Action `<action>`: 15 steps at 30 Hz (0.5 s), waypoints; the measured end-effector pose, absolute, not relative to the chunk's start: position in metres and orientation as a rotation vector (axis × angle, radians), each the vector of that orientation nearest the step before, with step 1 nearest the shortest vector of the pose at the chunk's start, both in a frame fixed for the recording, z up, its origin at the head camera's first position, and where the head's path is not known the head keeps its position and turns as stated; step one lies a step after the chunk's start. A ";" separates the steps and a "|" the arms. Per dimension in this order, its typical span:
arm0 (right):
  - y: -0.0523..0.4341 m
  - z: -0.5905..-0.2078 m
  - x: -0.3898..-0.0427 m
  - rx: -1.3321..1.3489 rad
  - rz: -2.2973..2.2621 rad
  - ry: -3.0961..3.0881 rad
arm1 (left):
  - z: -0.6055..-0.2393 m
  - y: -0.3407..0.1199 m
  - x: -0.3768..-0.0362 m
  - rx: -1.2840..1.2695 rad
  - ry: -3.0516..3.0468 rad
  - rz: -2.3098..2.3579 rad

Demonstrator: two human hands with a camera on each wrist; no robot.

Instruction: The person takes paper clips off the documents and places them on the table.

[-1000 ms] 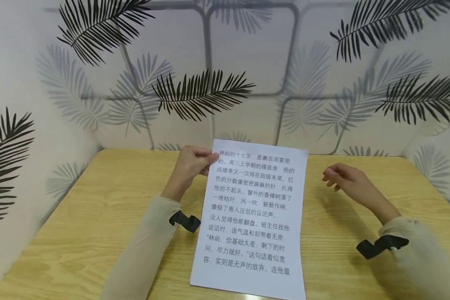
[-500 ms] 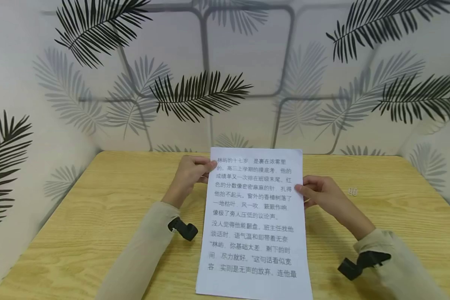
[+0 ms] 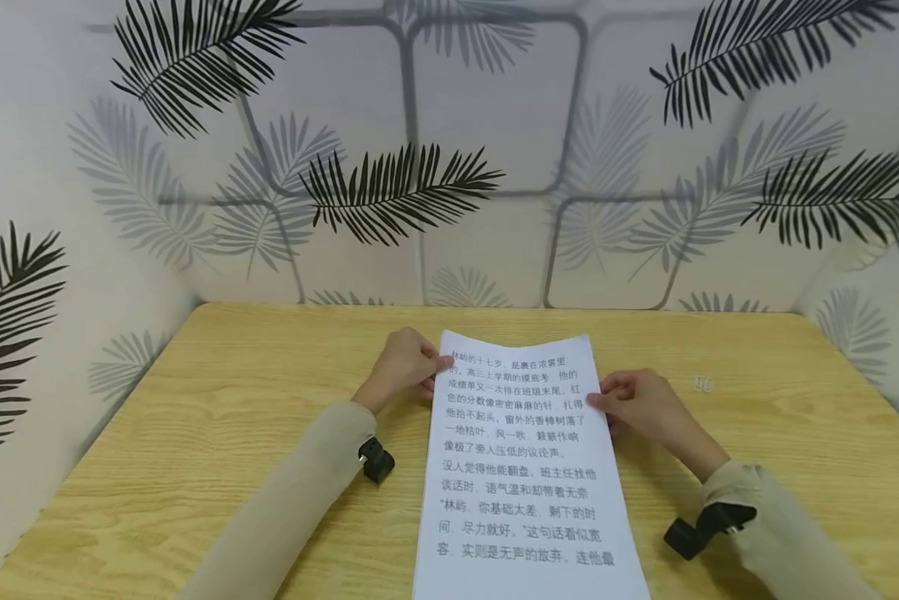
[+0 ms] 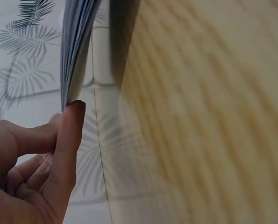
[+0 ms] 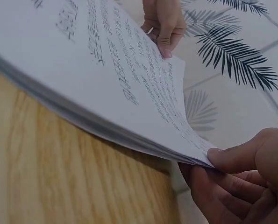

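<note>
A thin stack of white printed sheets with black text lies lengthwise over the wooden table, its far end held up. My left hand pinches the stack's far left edge between thumb and fingers. My right hand pinches the right edge a little nearer. The right wrist view shows the paper stack lifted off the wood, with my right hand gripping its corner and the left hand at the far edge. In the left wrist view my left hand meets the sheets' edge.
A small pale object lies on the table right of my right hand. Leaf-patterned walls close in the table at the back and both sides. Black wrist camera mounts sit on both sleeves.
My right hand came in from the right and took hold of the paper's right edge. Both hands have since lowered the sheets toward the table and shifted them slightly right.
</note>
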State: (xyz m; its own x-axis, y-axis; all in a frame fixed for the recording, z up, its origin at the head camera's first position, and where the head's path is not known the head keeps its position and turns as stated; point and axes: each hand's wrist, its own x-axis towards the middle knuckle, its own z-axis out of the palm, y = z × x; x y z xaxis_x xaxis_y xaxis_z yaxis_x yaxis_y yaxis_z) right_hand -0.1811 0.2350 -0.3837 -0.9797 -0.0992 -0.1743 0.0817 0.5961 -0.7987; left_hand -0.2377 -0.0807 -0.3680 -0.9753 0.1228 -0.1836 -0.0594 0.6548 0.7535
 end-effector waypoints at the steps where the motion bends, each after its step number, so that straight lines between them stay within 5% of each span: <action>1: 0.235 -0.385 -0.181 -0.015 -1.295 2.642 | -0.368 -0.080 -0.239 0.057 2.635 1.210; 15: 0.242 -0.379 -0.166 -0.239 -1.124 2.891 | -0.370 -0.106 -0.226 0.244 2.693 1.112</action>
